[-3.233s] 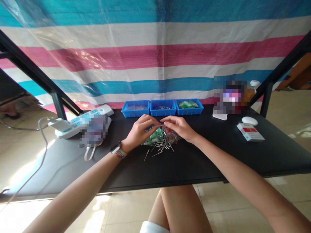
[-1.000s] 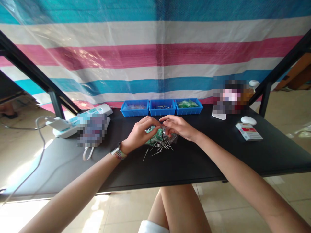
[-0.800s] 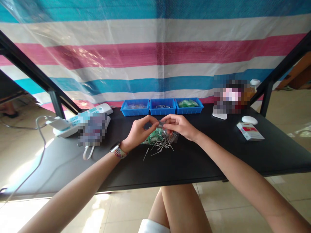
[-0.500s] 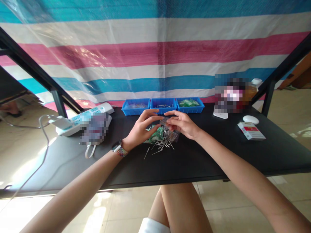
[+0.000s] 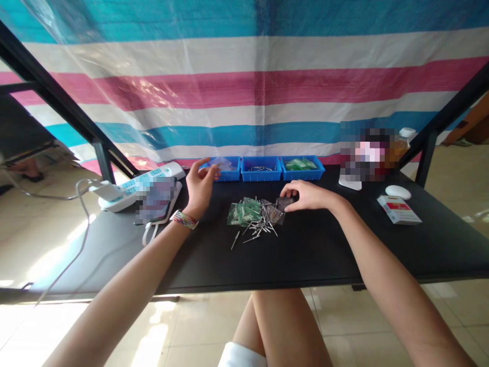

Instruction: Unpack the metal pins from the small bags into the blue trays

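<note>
At the left blue bin (image 5: 231,176), my left hand (image 5: 200,187) pinches a small clear plastic bag (image 5: 222,163) over the bin's opening. My right hand (image 5: 307,195) is closed with thumb and fingertips on another clear bag (image 5: 283,204) at the right side of a pile on the black table. In that pile lie loose silver blind rivets (image 5: 261,227), small green bags (image 5: 243,211) and more clear bags (image 5: 273,214). A few rivets lie apart at the near side. My left fingers partly cover the left bin.
The middle blue bin (image 5: 262,173) holds some metal pieces, and the right bin (image 5: 303,172) green bags. A power strip (image 5: 153,182) and a phone (image 5: 158,199) are on the left. To the right are a small box (image 5: 399,209), a white mouse-like object (image 5: 398,192) and a bottle (image 5: 406,140).
My left hand has moved left from above the pile to the left bin, with a clear bag. My right hand has shifted slightly right and down to a clear bag at the pile's edge.
</note>
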Demonstrator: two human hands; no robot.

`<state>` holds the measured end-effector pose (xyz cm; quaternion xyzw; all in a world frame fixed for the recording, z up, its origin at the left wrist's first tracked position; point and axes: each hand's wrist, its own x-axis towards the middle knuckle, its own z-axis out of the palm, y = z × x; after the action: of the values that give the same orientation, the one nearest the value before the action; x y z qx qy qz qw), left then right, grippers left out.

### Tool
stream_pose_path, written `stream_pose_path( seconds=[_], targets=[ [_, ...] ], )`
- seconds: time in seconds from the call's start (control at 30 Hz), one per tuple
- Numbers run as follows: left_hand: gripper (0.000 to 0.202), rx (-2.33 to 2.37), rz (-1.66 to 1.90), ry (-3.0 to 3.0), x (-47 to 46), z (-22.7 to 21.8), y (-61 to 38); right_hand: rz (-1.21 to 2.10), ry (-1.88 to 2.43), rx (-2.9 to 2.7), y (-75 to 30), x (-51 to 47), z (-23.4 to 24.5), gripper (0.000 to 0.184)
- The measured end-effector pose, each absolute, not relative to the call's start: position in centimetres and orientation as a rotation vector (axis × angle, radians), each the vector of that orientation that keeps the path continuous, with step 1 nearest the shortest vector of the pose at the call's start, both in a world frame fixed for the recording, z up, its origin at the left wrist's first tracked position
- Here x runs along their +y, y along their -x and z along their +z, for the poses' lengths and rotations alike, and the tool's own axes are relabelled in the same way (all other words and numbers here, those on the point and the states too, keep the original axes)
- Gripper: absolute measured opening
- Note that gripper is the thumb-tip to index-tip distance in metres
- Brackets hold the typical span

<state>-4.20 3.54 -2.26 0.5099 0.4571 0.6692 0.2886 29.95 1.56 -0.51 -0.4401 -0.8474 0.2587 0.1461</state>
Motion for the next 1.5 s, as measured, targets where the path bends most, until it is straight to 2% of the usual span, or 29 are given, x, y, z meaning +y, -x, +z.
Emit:
stream_pose_path(
  seconds=[0.1,0.17,0.3,0.37,0.5,0.63,0.87,1.07,1.17,1.3,1.5],
  targets=[
    [0.051,1.193,1.724,-1.21,4.2,-2.4,5.0,0.637,1.287,-2.544,-29.9,1.4,-0.3,0.036],
    [0.047,1.24,1.684,-1.241,4.2,-2.3,5.4,0.629,1.289,-2.541,-29.8,1.3,-0.2,0.034],
    [0.027,1.589,1.643,-1.758,3.8,-2.1,6.0,0.745,1.244,-2.427,-30.0,1.5,-0.4,0.03],
    [0.025,1.71,1.507,-2.065,3.5,-2.1,6.2,0.805,1.225,-2.361,-30.1,1.6,-0.4,0.028],
    [0.039,1.726,1.239,-2.314,3.1,-2.9,5.9,0.883,1.248,-2.305,-30.2,1.6,-0.5,0.031],
    [0.054,1.706,1.166,-2.376,2.8,-3.3,5.4,0.814,1.35,-2.367,-30.0,1.5,-0.4,0.029],
    [0.054,1.74,1.061,-2.43,3.0,-3.1,5.5,0.593,1.394,-2.456,-30.0,1.7,-0.7,0.032],
    [0.061,1.957,0.841,-2.502,2.7,-2.8,5.2,0.57,1.385,-2.449,-30.0,1.6,-0.7,0.016],
    [0.06,2.017,0.841,-2.495,2.5,-2.7,4.9,0.624,1.368,-2.41,-30.0,1.5,-0.6,0.009],
    [0.058,1.967,0.95,-2.513,2.2,-2.5,4.6,0.885,1.317,-2.288,-30.3,1.7,-0.4,0.004],
    [0.051,1.837,1.075,-2.536,1.7,-2.1,3.9,1.038,1.232,-2.152,-30.8,2.0,-0.3,0.016]
  ],
)
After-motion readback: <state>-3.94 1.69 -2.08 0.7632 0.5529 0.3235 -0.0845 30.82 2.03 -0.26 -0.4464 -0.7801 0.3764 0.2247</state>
